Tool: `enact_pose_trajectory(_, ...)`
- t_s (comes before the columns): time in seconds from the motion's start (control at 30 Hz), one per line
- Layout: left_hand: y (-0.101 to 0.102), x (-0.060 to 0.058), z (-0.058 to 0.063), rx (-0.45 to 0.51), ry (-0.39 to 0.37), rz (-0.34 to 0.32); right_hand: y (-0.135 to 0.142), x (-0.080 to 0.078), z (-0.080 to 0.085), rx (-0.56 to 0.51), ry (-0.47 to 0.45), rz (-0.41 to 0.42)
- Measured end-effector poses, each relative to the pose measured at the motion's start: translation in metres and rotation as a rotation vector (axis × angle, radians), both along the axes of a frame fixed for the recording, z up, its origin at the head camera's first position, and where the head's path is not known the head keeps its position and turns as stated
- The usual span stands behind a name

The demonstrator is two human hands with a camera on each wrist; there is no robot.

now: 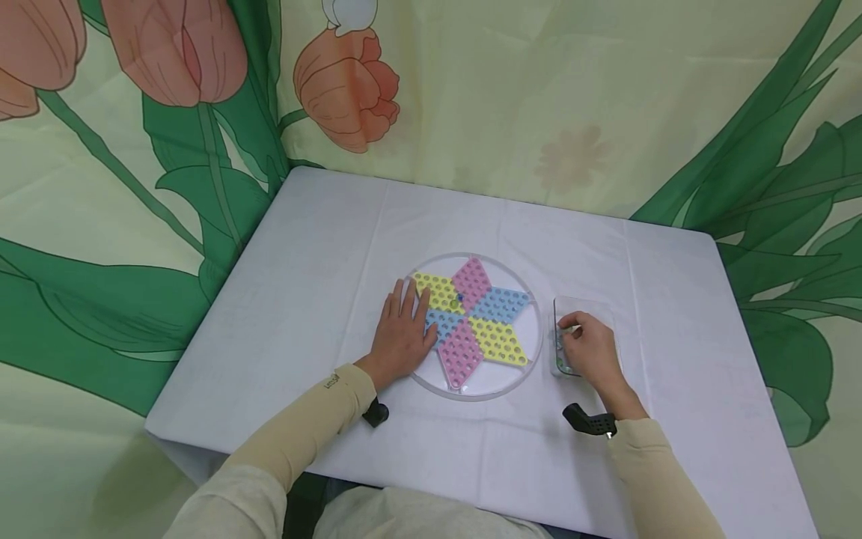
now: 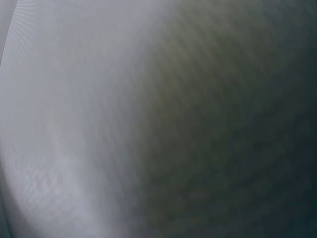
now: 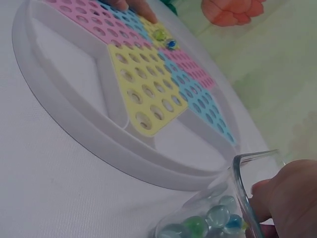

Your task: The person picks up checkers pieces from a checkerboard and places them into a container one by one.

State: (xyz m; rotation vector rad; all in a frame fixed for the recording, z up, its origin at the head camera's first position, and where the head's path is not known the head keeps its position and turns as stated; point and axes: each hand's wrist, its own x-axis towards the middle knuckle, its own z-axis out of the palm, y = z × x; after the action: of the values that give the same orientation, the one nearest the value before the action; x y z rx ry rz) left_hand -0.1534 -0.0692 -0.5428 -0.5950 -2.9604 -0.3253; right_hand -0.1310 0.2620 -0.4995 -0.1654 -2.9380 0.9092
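On the counter (image 1: pixel 323 247), marbles (image 3: pixel 218 216) risked spilling if the right hand (image 1: pixel 594 348), pinch unclear, tipped their box (image 1: pixel 569 305); left fingers (image 1: pixel 407 299) lay spread.

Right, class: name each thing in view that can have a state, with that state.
Game board: lying flat, two marbles visible on it
Clear container: uncovered, more marbles inside
Left hand: straight-fingered, over the board's edge
Right hand: fingers curled at the container's mouth
Tablecloth: spread, creased

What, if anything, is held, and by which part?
The left hand holds nothing, resting on the board. The right hand reaches into the box; any grip is hidden.
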Motion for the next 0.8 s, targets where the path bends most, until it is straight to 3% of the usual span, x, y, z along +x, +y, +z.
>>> enact_pose_trajectory(0.4,0.0,0.0,0.003,0.005,-0.004,-0.008,-0.002,-0.002,0.014,-0.043,0.126,-0.029)
enact_pose_trajectory(0.8,-0.001,0.0,0.003,0.0,-0.006,-0.013,-0.017,-0.013,0.024,-0.106,0.259,0.035)
